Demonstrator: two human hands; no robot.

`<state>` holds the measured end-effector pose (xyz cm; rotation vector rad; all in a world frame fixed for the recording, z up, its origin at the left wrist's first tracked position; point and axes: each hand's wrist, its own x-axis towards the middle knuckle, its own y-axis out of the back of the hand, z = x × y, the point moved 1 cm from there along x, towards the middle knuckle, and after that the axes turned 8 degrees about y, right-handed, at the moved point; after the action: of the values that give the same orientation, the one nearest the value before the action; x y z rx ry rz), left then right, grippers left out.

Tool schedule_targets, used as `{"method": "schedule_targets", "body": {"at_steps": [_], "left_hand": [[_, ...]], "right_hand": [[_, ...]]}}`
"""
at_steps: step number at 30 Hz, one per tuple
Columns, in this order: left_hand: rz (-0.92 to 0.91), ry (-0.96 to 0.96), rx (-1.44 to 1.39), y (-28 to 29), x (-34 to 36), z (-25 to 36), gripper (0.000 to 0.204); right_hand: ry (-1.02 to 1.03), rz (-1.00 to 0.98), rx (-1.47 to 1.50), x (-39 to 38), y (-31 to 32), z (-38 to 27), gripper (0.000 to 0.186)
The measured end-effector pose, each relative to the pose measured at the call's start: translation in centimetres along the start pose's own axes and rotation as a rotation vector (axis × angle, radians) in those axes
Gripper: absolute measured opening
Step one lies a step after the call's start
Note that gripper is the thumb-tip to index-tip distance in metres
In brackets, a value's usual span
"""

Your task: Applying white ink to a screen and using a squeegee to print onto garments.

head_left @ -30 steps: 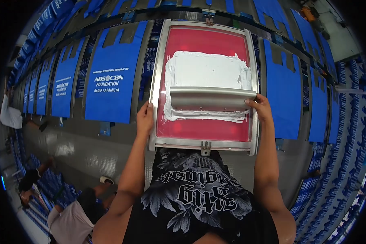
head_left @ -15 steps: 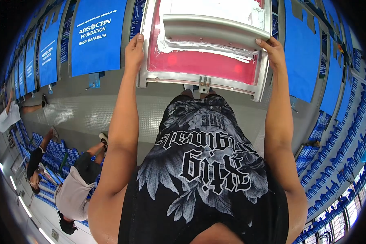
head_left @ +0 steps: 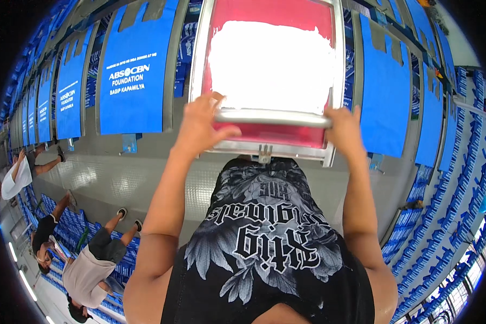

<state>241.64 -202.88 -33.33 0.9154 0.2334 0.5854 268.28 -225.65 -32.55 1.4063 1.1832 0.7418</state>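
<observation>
A metal-edged screen printing frame [head_left: 338, 65] with red mesh [head_left: 275, 136] lies in front of me. A thick, bright white layer of ink [head_left: 270, 65] covers much of the mesh. Across the near part rests a long metal squeegee [head_left: 272, 117], along the ink's near edge. My left hand [head_left: 198, 127] is at its left end, fingers over the top and thumb stretched out on the near side. At the other end, my right hand [head_left: 344, 132] is closed around the squeegee, slightly blurred.
Blue printed sheets [head_left: 132, 102] lie on boards to the left, and another blue sheet [head_left: 382, 92] is on the right. Racks with many blue pieces [head_left: 437, 232] line the far right. People [head_left: 92, 264] stand at the lower left by grey floor [head_left: 100, 181].
Both hands have gone from the frame's sides to the squeegee's ends. The squeegee now sits closer to the frame's near end, with white ink beyond it. My view has shifted.
</observation>
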Motion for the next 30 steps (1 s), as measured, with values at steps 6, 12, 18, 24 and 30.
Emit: {"method": "schedule_targets", "body": {"at_steps": [6, 12, 18, 24, 30], "left_hand": [[-0.302, 0.019, 0.313, 0.4, 6.4, 2.3, 0.024], [0.144, -0.068, 0.347, -2.9, 16.3, -4.1, 0.035], [-0.103, 0.055, 0.340, -3.0, 7.5, -1.8, 0.040], [-0.040, 0.069, 0.190, -4.1, 0.8, -0.1, 0.034], [-0.046, 0.205, 0.355, -2.6, 18.8, -3.2, 0.033]], "right_hand": [[0.050, 0.015, 0.159, 2.4, 0.0, 0.4, 0.039], [0.171, 0.366, -0.102, 14.7, -0.2, 4.5, 0.041], [0.105, 0.029, -0.010, 7.4, -1.1, 0.8, 0.040], [0.079, 0.035, 0.130, 1.0, -1.9, -1.2, 0.036], [0.091, 0.103, -0.214, 16.8, 0.7, 5.6, 0.039]]}}
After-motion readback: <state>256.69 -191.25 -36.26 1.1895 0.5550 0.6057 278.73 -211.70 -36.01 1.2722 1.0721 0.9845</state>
